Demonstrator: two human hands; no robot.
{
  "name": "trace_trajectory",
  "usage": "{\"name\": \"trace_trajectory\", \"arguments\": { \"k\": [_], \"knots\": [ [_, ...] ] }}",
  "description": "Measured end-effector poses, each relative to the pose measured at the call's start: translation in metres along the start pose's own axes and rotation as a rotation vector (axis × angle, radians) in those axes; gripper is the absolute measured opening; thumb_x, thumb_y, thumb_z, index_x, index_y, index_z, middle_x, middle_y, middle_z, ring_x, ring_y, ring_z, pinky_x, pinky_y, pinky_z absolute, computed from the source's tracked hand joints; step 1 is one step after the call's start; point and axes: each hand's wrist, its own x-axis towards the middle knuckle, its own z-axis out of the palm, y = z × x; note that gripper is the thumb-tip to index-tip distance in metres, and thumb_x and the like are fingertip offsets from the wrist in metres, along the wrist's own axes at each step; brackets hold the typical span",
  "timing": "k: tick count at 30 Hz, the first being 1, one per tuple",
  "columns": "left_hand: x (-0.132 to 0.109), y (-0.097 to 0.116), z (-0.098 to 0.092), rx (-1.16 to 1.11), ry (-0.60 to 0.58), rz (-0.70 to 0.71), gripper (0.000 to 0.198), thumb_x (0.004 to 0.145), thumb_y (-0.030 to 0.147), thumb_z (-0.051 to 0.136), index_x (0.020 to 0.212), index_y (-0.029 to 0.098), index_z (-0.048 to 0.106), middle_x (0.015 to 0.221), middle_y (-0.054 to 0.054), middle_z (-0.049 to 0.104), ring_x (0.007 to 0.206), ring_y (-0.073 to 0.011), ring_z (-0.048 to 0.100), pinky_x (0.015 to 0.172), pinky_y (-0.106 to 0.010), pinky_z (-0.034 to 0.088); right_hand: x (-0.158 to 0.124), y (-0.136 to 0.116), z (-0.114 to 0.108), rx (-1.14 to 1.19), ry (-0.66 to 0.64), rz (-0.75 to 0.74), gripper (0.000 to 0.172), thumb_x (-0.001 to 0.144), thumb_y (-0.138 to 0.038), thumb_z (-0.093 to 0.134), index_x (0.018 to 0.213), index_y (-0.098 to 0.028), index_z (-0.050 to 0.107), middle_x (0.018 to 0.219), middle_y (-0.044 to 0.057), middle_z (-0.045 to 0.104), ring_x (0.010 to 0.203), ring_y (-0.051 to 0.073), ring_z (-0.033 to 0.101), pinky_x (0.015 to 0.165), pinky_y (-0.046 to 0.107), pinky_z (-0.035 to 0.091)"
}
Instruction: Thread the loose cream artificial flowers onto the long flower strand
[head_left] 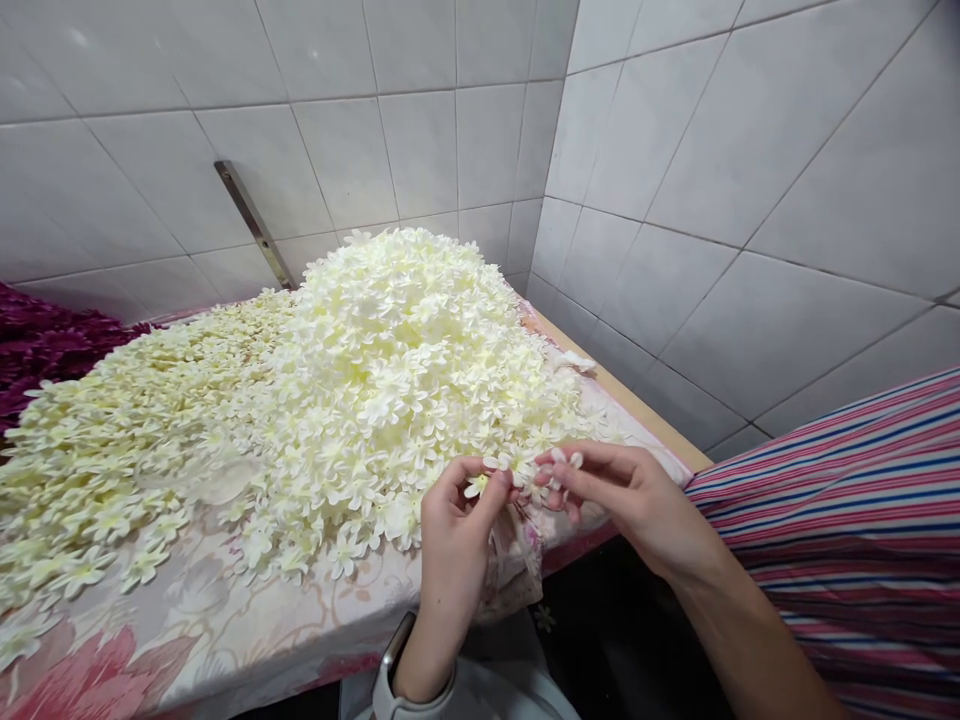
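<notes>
A big heap of small cream-white artificial flowers covers a table spread with a floral cloth. My left hand is at the heap's near edge, thumb and fingers pinched on one small cream flower. My right hand meets it from the right, its fingertips pinched on small white petals right beside the left hand's flower. A watch is on my left wrist. Both hands hover over the table's front edge.
White tiled walls close in the corner behind and to the right. A pile of magenta flowers lies at far left. A metal strip leans on the back wall. A striped fabric is at right.
</notes>
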Motion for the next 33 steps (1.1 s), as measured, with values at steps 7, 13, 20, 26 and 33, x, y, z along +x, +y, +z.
{"name": "trace_trajectory", "arguments": {
  "k": [7, 13, 20, 26, 33],
  "knots": [
    [0.002, -0.002, 0.001, 0.036, 0.019, 0.054, 0.023, 0.072, 0.036, 0.067, 0.072, 0.018, 0.053, 0.065, 0.003, 0.053, 0.056, -0.0107, 0.056, 0.048, -0.018, 0.039, 0.019, 0.017, -0.040, -0.721, 0.790, -0.298, 0.047, 0.070, -0.066, 0.061, 0.071, -0.019, 0.061, 0.066, 0.004, 0.061, 0.056, 0.018, 0.055, 0.057, 0.031, 0.043],
    [0.000, -0.003, 0.009, 0.043, 0.001, 0.088, 0.020, 0.072, 0.031, 0.066, 0.070, 0.018, 0.052, 0.062, 0.004, 0.048, 0.057, -0.0098, 0.052, 0.049, -0.018, 0.037, 0.012, 0.017, -0.040, -0.969, 0.677, -0.472, 0.044, 0.084, -0.058, 0.048, 0.085, -0.018, 0.066, 0.088, 0.008, 0.061, 0.066, 0.019, 0.053, 0.064, 0.033, 0.042],
    [0.001, 0.002, 0.018, 0.138, -0.044, 0.129, 0.016, 0.070, 0.025, 0.068, 0.071, 0.018, 0.054, 0.068, 0.003, 0.053, 0.061, -0.0103, 0.047, 0.056, -0.020, 0.039, -0.007, -0.005, -0.009, -0.414, 0.039, -0.174, 0.020, 0.081, -0.037, 0.060, 0.082, -0.019, 0.066, 0.077, 0.003, 0.062, 0.066, 0.016, 0.054, 0.058, 0.024, 0.043],
    [-0.001, 0.004, 0.020, 0.171, -0.031, 0.166, 0.014, 0.072, 0.025, 0.067, 0.069, 0.019, 0.055, 0.069, 0.002, 0.055, 0.065, -0.0121, 0.050, 0.058, -0.021, 0.039, -0.004, -0.002, -0.005, -0.136, 0.109, -0.063, 0.029, 0.068, -0.039, 0.072, 0.056, -0.016, 0.060, 0.054, 0.000, 0.051, 0.052, 0.012, 0.044, 0.049, 0.022, 0.037],
    [0.000, -0.001, 0.021, 0.171, -0.019, 0.168, 0.013, 0.073, 0.024, 0.067, 0.070, 0.018, 0.055, 0.071, 0.001, 0.057, 0.064, -0.0115, 0.051, 0.056, -0.020, 0.039, -0.006, 0.002, -0.006, 0.088, 0.194, 0.006, 0.044, 0.050, -0.035, 0.087, 0.053, -0.016, 0.047, 0.050, -0.004, 0.044, 0.047, 0.008, 0.039, 0.044, 0.019, 0.033]
  ]
}}
